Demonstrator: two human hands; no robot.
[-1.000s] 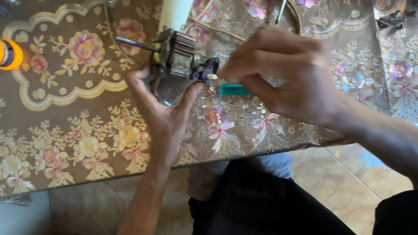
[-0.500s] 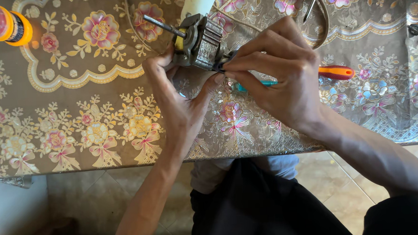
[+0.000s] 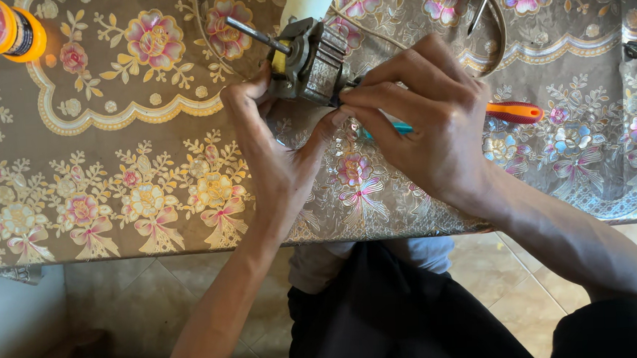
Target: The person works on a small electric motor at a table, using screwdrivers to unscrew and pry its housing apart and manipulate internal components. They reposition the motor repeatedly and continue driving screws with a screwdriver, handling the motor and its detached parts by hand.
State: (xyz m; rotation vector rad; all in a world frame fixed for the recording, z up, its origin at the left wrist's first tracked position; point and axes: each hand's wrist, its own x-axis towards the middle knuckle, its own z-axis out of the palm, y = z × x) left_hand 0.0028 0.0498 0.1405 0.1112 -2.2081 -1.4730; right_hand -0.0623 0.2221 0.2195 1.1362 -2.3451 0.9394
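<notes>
Near the far edge of the tabletop (image 3: 79, 177), a small electric motor (image 3: 311, 63) with a bare steel shaft sits propped between both hands. The left hand (image 3: 274, 156) is closed around its lower side, thumb pressed to the laminated core. The right hand (image 3: 425, 133) pinches a thin tool at the motor's end; whether a teal-handled driver (image 3: 401, 128) beneath is gripped, I cannot tell. A slip could jab the left thumb or nick the windings, since the fingers crowd the tip. Flowered gold cloth covers the tabletop; an orange-handled screwdriver (image 3: 515, 111) and capped bottle (image 3: 2, 28) lie apart. Tan tiles (image 3: 194, 294) below.
</notes>
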